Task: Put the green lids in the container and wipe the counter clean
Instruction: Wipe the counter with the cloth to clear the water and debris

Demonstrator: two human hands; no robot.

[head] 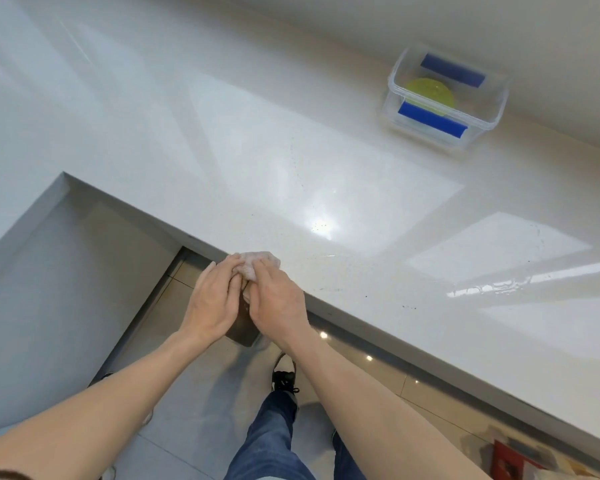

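Observation:
A clear plastic container [445, 98] with blue clips stands at the back right of the white counter [291, 161], with a green lid [430, 93] lying inside it. At the counter's front edge my left hand [213, 303] and my right hand [279, 303] are pressed together around a crumpled whitish cloth [257, 263]. The cloth sticks out above my fingers, touching the counter edge. Small dark specks are scattered over the counter near the cloth.
A wet streak [492, 287] glistens on the counter to the right. Below my hands a dark bin [241, 329] sits on the tiled floor [194, 393], partly hidden. The counter turns a corner at the left [65, 174]. My legs and shoe [284, 375] are below.

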